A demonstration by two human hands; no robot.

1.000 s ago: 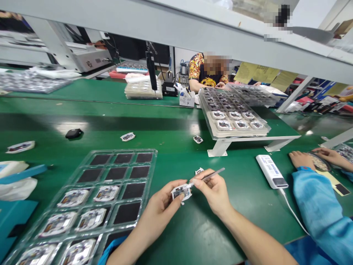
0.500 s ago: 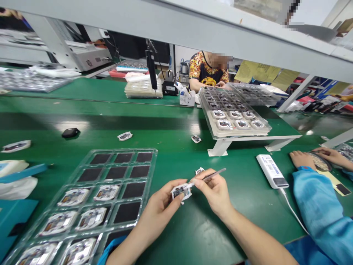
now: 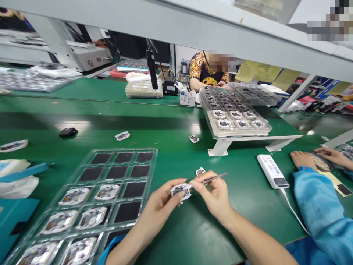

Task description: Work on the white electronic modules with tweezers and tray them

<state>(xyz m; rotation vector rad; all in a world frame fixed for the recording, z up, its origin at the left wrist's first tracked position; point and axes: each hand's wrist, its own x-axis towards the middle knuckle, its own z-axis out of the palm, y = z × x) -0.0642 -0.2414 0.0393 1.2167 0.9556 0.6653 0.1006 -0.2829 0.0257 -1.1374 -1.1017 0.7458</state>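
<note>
My left hand [image 3: 165, 198] is closed on a small white-framed electronic assembly [image 3: 178, 190], its thumb across the face. My right hand [image 3: 213, 191] pinches slim metal tweezers [image 3: 215, 178], whose back end sticks out to the right. Its fingertips meet the assembly's right edge; the tweezers' tips are hidden there. Just behind my hands another white-framed piece [image 3: 200, 171] lies on the green surface. Left of my hands, a clear compartment tray [image 3: 154, 162] holds several similar assemblies [image 3: 74, 196] in its nearer cells, while black pads show in others.
Stacked trays of assemblies [image 3: 237, 124] stand on a low white-legged platform. A white device [image 3: 272, 171] with a cable lies to the right, beside a co-worker's blue sleeve [image 3: 317, 198]. Loose pieces [image 3: 122, 136] and a black object [image 3: 68, 132] lie beyond the tray. A shelf beam crosses overhead.
The loose pieces and black object beyond the tray have shifted slightly left. My right hand and the tweezers have tilted a little; both hands keep their hold.
</note>
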